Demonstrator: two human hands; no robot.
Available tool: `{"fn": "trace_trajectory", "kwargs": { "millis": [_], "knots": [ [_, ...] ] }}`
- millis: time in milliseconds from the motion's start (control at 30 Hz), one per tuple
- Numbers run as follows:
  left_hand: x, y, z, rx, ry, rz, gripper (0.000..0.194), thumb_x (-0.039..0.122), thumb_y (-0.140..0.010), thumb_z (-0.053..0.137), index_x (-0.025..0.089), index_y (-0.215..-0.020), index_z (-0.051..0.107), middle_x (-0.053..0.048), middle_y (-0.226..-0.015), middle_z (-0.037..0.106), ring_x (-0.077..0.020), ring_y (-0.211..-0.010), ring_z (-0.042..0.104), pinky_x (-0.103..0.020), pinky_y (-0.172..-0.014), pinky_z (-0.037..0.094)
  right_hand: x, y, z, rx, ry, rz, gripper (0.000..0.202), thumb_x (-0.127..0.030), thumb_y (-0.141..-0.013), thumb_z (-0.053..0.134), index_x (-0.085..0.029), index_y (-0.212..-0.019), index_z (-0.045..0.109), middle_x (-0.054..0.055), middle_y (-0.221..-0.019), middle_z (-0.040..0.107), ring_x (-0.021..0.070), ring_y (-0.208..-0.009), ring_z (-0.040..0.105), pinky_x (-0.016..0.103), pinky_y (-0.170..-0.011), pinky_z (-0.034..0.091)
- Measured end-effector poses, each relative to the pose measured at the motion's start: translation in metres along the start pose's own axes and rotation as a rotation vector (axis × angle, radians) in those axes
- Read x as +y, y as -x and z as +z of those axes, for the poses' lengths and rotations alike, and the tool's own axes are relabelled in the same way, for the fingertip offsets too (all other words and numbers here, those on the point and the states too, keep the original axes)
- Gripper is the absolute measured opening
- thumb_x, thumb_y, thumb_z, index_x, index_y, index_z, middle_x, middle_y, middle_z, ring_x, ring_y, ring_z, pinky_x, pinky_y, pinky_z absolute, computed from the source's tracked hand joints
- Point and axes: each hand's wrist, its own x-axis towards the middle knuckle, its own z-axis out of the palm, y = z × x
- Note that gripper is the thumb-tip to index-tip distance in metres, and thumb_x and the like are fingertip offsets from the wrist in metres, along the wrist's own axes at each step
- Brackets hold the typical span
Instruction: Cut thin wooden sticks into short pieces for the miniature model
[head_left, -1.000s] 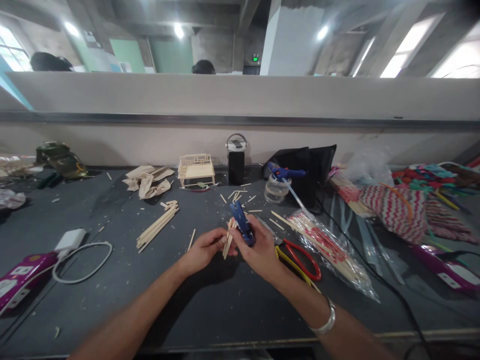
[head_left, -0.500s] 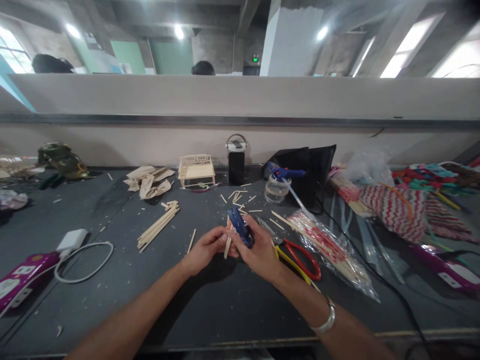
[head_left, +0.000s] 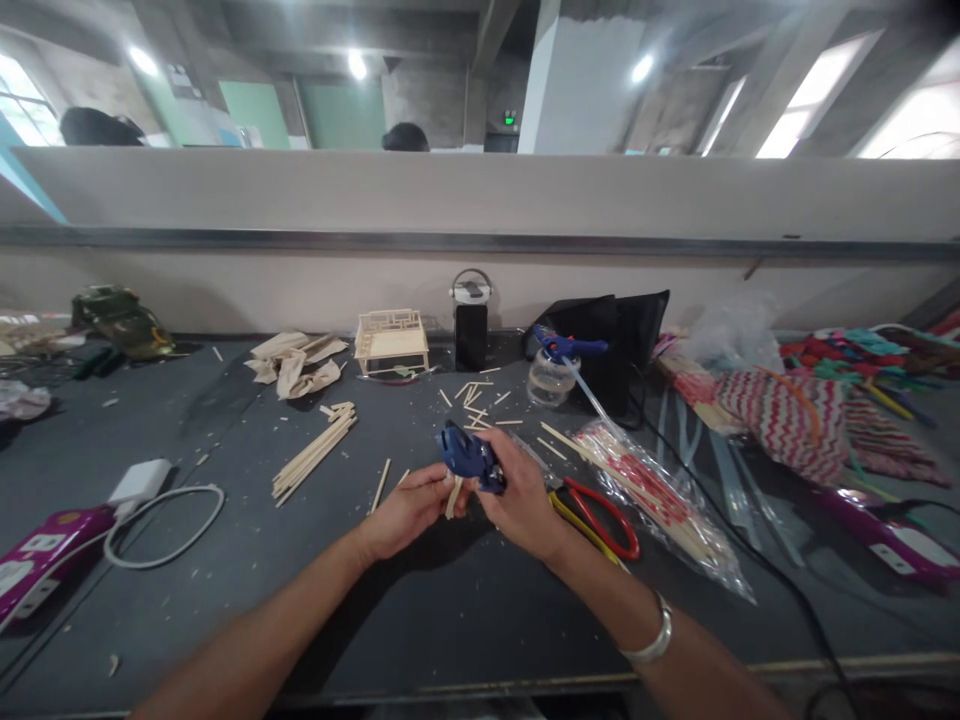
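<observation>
My right hand [head_left: 517, 495] is closed around a dark blue stapler [head_left: 471, 458], held tilted above the middle of the table. Pinched in my left hand [head_left: 409, 508] are short pale wooden sticks [head_left: 454, 493], which sit just under the stapler's front end. How many sticks there are, and whether the stapler touches them, cannot be seen because my fingers and the tool cover them. Short cut stick pieces [head_left: 472, 397] lie scattered beyond my hands. To the left rests a pile of longer sticks [head_left: 315, 455].
Pliers with red and yellow handles [head_left: 600, 520] lie by my right wrist, near a plastic bag of red-tipped sticks [head_left: 660, 490]. A blue glue gun [head_left: 566, 345] rests on a glass jar [head_left: 551, 380]. A miniature wooden bench [head_left: 391, 342] stands behind, left of a black phone [head_left: 471, 337].
The stapler has turned in my right hand, its front end swinging left and over the sticks. My left hand has shifted slightly and still pinches the sticks.
</observation>
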Motion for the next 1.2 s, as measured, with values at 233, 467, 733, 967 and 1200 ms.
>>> {"fn": "trace_trajectory", "kwargs": {
  "millis": [233,467,733,967,1200],
  "knots": [
    [0.002,0.0,0.007,-0.05,0.009,0.041,0.018,0.025,-0.089,0.053,0.012,-0.086,0.065,-0.003,-0.074,0.055,-0.0127,-0.072,0.048,-0.028,-0.073,0.034,-0.004,0.002,0.0,0.035,-0.052,0.128,0.032,-0.014,-0.074,0.056,-0.023,-0.103,0.051,0.002,-0.091,0.063,0.0189,-0.081,0.061,0.031,-0.074,0.05],
    [0.003,0.0,0.012,-0.022,-0.017,0.064,0.021,0.031,-0.088,0.056,0.013,-0.091,0.066,-0.002,-0.077,0.046,-0.0117,-0.072,0.038,-0.026,-0.068,0.03,-0.003,0.001,0.005,0.081,-0.254,0.265,0.015,-0.026,-0.079,0.061,-0.022,-0.092,0.055,-0.001,-0.08,0.062,0.0159,-0.074,0.061,0.029,-0.072,0.05],
    [-0.002,0.0,0.008,0.016,-0.104,0.077,0.026,0.037,-0.087,0.056,0.014,-0.096,0.063,-0.004,-0.084,0.048,-0.0129,-0.077,0.041,-0.025,-0.071,0.034,0.003,0.002,0.01,0.107,-0.304,0.288,0.015,-0.027,-0.078,0.064,-0.022,-0.091,0.057,-0.002,-0.08,0.062,0.0146,-0.072,0.061,0.028,-0.072,0.051],
    [-0.003,0.002,0.01,0.008,-0.309,0.115,0.029,0.044,-0.09,0.048,0.016,-0.087,0.055,-0.002,-0.079,0.053,-0.0135,-0.077,0.048,-0.027,-0.075,0.037,0.001,0.002,0.003,-0.04,-0.175,0.213,0.013,-0.021,-0.078,0.057,-0.021,-0.09,0.054,-0.002,-0.072,0.059,0.0151,-0.066,0.057,0.027,-0.065,0.048],
    [0.003,0.004,0.021,0.045,-0.534,0.191,0.037,0.05,-0.092,0.04,0.016,-0.086,0.054,-0.001,-0.073,0.052,-0.0136,-0.071,0.049,-0.028,-0.072,0.04,-0.005,0.0,0.004,0.006,-0.251,0.259,0.004,-0.023,-0.079,0.056,-0.022,-0.082,0.053,-0.003,-0.069,0.057,0.014,-0.065,0.056,0.026,-0.063,0.049]
  ]
}}
